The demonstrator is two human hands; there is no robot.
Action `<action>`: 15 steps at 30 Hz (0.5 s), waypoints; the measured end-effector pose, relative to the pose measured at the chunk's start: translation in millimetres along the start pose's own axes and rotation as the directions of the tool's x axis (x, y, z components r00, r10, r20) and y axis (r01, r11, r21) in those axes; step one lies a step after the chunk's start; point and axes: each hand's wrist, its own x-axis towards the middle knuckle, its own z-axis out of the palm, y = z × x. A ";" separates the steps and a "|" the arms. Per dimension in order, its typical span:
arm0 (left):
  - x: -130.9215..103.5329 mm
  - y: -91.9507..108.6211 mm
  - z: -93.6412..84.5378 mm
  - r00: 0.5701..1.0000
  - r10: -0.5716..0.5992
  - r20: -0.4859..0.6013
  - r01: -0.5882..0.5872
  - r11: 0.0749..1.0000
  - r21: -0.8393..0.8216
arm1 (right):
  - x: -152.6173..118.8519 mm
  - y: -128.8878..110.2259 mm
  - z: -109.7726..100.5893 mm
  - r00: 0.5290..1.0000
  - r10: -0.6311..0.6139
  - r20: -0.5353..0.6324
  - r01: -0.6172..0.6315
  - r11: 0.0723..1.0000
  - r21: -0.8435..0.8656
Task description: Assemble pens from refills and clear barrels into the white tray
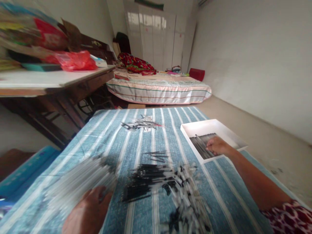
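Observation:
My right hand reaches into a white open box, its fingers closed on a thin dark stick above a row of dark sticks. At the lower left, my left hand lies against a pile of translucent tubes; it is blurred, and its grip is unclear. Between my hands are a pile of black thin pieces and a heap of whitish pieces with black parts.
Farther back on the striped cloth lies a small pile of mixed thin pieces. A side table with a red plastic bag stands at the left. Beyond are a bed and a blue object at lower left.

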 end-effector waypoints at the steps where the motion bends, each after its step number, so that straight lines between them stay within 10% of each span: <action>1: 0.1 0.0 -0.7 1.000 0.011 0.013 -0.012 1.000 0.021 | 0.9 1.3 2.3 1.000 0.009 0.019 -0.009 1.000 0.011; 15: -2.7 2.1 -2.1 0.999 0.037 0.036 -0.042 0.991 0.129 | 6.9 8.0 7.3 0.997 -0.006 0.081 0.008 1.000 -0.025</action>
